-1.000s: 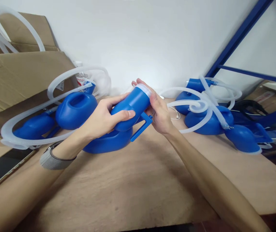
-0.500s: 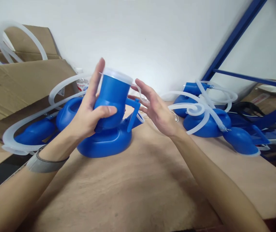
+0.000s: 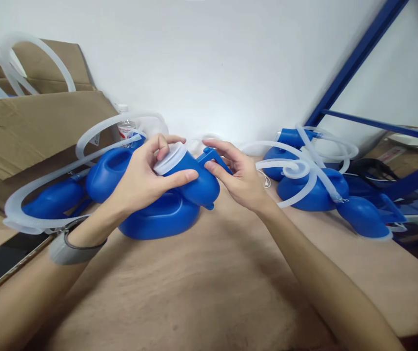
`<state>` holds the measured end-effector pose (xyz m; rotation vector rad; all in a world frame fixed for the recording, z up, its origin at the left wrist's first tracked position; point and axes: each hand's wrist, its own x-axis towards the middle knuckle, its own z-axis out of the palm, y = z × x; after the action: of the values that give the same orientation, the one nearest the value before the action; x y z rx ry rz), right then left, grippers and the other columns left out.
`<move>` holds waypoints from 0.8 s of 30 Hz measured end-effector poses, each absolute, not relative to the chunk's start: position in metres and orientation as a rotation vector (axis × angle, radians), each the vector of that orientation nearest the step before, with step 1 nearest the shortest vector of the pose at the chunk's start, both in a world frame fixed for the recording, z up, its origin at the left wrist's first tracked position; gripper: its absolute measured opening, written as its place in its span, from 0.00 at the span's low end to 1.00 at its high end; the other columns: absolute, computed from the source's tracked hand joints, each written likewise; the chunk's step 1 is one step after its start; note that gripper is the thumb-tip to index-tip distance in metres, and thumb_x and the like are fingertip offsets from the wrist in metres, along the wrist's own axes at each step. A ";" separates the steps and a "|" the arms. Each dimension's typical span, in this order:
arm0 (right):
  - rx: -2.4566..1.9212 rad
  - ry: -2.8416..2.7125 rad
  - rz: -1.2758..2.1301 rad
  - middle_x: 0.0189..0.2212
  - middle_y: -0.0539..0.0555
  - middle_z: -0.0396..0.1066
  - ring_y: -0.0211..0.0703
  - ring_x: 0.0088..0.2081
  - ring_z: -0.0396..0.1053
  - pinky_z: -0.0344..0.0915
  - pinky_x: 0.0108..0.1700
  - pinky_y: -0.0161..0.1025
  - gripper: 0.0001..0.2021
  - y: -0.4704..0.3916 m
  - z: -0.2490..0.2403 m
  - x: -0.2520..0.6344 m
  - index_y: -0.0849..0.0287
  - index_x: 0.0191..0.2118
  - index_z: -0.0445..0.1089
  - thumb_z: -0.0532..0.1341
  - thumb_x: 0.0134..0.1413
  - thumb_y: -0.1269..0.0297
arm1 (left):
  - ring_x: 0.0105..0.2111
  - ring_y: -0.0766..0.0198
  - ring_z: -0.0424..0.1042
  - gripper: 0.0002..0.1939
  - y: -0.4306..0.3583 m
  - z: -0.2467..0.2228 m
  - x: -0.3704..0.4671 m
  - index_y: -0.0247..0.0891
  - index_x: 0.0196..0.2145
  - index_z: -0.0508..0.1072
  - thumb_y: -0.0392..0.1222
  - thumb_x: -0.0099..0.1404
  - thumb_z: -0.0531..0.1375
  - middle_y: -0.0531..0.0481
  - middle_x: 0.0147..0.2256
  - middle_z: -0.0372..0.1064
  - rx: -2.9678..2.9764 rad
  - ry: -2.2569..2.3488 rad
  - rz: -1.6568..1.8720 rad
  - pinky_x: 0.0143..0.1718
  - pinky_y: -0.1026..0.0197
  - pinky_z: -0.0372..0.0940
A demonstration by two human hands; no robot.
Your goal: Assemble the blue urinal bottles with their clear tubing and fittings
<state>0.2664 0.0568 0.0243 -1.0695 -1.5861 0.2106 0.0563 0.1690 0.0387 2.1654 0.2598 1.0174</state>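
The blue cup (image 3: 199, 183) has tipped since half a second ago, its pale rim (image 3: 170, 160) swung leftward, its inside hidden. Over a blue bottle (image 3: 161, 219) toward the back edge of the table (image 3: 212, 282), the left hand (image 3: 148, 173) clasps its rim end; the right hand (image 3: 243, 185) pinches its handle (image 3: 210, 155). A cardboard box (image 3: 48, 119) by the left edge holds whitish hoses (image 3: 53, 58).

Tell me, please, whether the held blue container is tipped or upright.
Tipped: the blue container slants, white end upper left, rounded end lower right.
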 end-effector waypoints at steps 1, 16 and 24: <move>-1.081 -1.625 0.195 0.62 0.53 0.77 0.52 0.63 0.75 0.74 0.65 0.51 0.17 0.056 0.026 0.268 0.49 0.60 0.77 0.67 0.69 0.57 | 0.56 0.48 0.78 0.22 0.169 0.041 0.055 0.44 0.45 0.66 0.57 0.66 0.72 0.43 0.60 0.73 2.137 0.262 1.041 0.47 0.49 0.75; -1.038 -1.664 0.216 0.59 0.52 0.79 0.51 0.57 0.79 0.77 0.61 0.49 0.18 0.054 0.020 0.265 0.46 0.60 0.78 0.70 0.67 0.56 | 0.46 0.52 0.81 0.17 0.153 0.040 0.051 0.48 0.49 0.76 0.50 0.66 0.72 0.52 0.48 0.80 2.202 0.233 1.301 0.42 0.49 0.77; -0.972 -1.764 0.144 0.59 0.50 0.78 0.47 0.57 0.78 0.75 0.63 0.47 0.24 0.058 0.013 0.265 0.41 0.69 0.69 0.66 0.70 0.58 | 0.39 0.53 0.81 0.05 0.152 0.047 0.050 0.49 0.38 0.78 0.50 0.70 0.65 0.53 0.40 0.84 2.489 0.194 1.398 0.32 0.49 0.71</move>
<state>0.2655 0.0580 0.0129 -0.9717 -1.7639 0.1440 0.0504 0.1516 0.0472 2.4891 0.1936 1.3978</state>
